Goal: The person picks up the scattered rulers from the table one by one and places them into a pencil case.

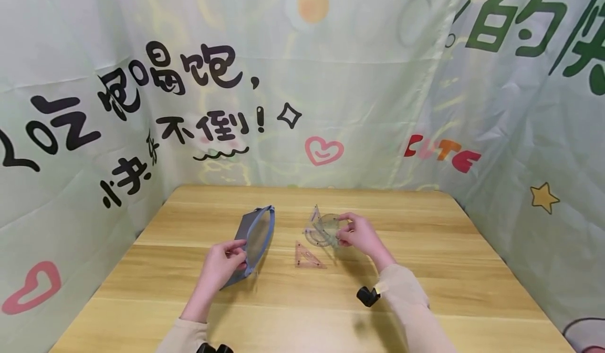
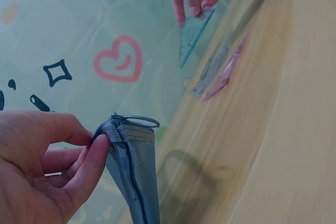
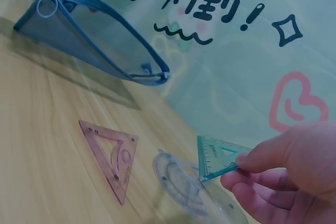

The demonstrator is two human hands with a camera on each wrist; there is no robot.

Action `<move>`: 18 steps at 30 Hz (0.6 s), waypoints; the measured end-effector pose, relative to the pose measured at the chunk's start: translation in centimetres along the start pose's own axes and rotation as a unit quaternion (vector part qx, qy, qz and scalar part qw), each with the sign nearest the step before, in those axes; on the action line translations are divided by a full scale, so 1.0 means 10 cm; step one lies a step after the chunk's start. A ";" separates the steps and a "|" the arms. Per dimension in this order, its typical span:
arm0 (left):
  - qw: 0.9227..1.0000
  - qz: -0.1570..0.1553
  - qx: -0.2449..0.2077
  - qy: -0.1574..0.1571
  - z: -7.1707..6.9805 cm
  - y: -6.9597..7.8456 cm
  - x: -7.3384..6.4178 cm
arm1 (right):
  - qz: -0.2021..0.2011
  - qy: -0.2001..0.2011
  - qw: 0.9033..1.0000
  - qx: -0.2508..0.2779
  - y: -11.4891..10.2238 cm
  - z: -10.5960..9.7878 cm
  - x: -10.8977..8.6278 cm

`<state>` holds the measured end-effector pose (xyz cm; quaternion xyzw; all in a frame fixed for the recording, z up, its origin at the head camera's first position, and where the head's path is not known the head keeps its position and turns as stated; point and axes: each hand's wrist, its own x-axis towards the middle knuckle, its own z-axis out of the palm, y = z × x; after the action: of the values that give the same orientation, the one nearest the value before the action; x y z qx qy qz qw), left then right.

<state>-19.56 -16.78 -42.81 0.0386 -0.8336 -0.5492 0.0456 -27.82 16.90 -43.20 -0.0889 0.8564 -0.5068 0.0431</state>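
At the left, my left hand (image 1: 224, 258) pinches the edge of a blue-grey zippered pouch (image 3: 79, 51) between thumb and fingers. The pouch is tilted above the table, its zip unzipped and its mouth gaping to the right. My right hand (image 1: 359, 235) pinches a green see-through set square (image 3: 211, 163) by one corner, a little above the table. Beneath it lies a clear protractor (image 3: 173, 177), partly overlapped by another clear curved piece (image 1: 333, 220). A pink set square (image 3: 119, 186) rests on the wood between the two hands.
The wooden table (image 1: 425, 311) reaches back to a printed cloth curtain (image 1: 368, 106) that hangs along the back and both sides. Behind the protractor is a small pale purple triangular piece (image 1: 313, 216). Shadows of both arms fall on the wood.
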 end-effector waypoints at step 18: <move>1.000 -0.004 -0.013 -0.005 0.06 0.04 -0.01 | 0.016 0.015 0.999 0.038 -0.26 0.19 0.16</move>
<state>-19.52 -16.08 -42.71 0.0389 -0.8267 -0.5600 0.0393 -28.83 13.77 -41.83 -0.0663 0.8381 -0.5398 0.0419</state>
